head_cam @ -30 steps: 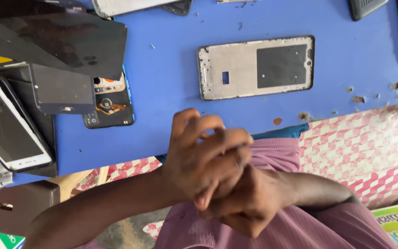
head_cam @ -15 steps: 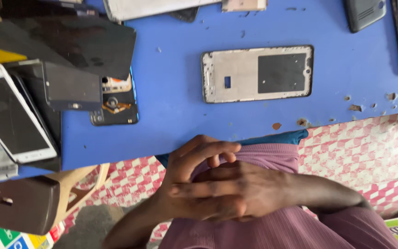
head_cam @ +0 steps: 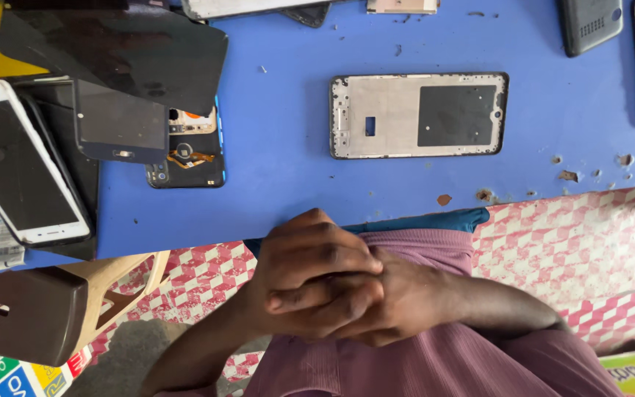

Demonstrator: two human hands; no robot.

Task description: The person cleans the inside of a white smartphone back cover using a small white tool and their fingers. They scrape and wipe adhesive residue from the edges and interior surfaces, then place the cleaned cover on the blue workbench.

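My left hand (head_cam: 310,276) and my right hand (head_cam: 406,301) are clasped together over my purple shirt, just below the near edge of the blue table (head_cam: 281,176). The left hand's fingers fold over the right hand. Nothing shows inside either hand. The nearest thing on the table is a phone's bare middle frame (head_cam: 418,115), grey with a black patch, lying flat beyond my hands.
At the left of the table lie a white phone (head_cam: 20,173), an opened dark phone (head_cam: 185,158), a small black screen panel (head_cam: 119,121) and a large black panel (head_cam: 126,51). Dark phones (head_cam: 589,26) lie far right. A brown chair (head_cam: 23,312) stands lower left; red-and-white checked cloth (head_cam: 575,235) lies right.
My clasped hands have come down from in front of the table edge to my lap, and the left fingers have settled over the right hand. The things on the table have not moved.
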